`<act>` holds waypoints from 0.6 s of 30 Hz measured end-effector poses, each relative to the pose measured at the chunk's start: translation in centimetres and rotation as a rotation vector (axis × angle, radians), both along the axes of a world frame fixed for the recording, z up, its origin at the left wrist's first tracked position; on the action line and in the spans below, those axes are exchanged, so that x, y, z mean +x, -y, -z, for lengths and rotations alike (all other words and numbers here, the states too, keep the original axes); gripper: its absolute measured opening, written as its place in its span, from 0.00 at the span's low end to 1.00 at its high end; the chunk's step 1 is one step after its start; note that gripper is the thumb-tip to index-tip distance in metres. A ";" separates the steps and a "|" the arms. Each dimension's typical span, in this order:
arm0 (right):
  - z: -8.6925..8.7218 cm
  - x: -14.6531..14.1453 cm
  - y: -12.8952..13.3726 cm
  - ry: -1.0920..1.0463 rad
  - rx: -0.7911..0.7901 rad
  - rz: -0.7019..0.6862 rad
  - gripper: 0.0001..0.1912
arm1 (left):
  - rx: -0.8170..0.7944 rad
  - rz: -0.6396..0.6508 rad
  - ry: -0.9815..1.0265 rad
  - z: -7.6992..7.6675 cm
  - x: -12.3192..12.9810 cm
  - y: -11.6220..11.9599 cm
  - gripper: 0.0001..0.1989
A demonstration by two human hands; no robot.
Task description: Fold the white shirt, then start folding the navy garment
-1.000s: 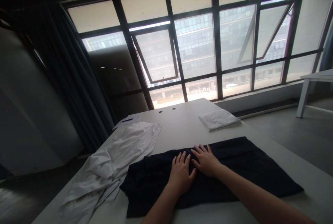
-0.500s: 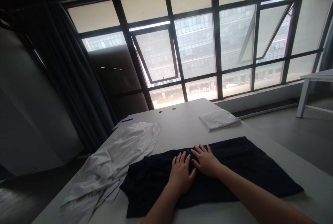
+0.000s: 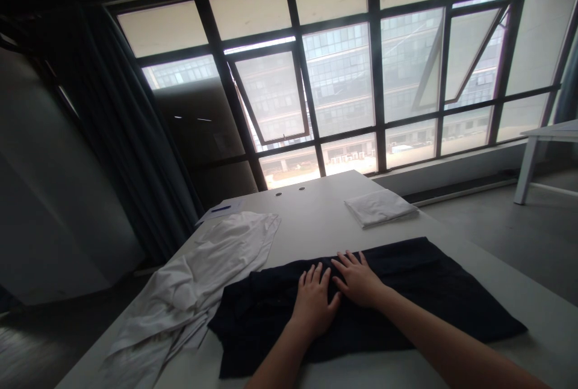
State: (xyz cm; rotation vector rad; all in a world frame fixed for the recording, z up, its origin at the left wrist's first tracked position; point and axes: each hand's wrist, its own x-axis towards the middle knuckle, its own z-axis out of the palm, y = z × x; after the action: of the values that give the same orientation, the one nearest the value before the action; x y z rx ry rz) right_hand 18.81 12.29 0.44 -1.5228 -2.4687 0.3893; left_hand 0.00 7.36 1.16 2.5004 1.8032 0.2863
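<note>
Left hand (image 3: 313, 303) & right hand (image 3: 356, 280) open, flat on dark woven fabric (image 3: 388, 292), no grip.

Two hands (image 3: 313, 304) (image 3: 356, 280) are resting on one dark garment (image 3: 266, 323); one crumpled white garment (image 3: 217, 256) is lying leftward, one folded white cloth (image 3: 379, 207) ahead.

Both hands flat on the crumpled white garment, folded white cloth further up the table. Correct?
No. Head view: the left hand and right hand lie flat on the dark navy garment, not the crumpled white garment. The folded white cloth further up is right.
</note>
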 end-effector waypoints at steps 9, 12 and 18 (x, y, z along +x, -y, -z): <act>0.0 0.0 0.0 0.001 0.004 -0.005 0.36 | -0.001 0.001 -0.011 0.2 -0.1 -0.1 0.35; 0.0 0.0 0.0 0.002 0.008 -0.002 0.36 | 0.002 0.004 -0.004 0.2 -0.1 -0.1 0.35; -0.1 0.0 0.0 0.009 0.005 -0.004 0.36 | -0.003 0.001 -0.020 0.2 0.0 -0.1 0.35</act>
State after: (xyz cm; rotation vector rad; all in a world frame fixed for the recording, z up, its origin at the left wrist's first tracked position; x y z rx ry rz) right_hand 18.76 12.29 0.50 -1.5206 -2.4780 0.3779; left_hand -0.04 7.46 0.96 2.5107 1.8083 0.2586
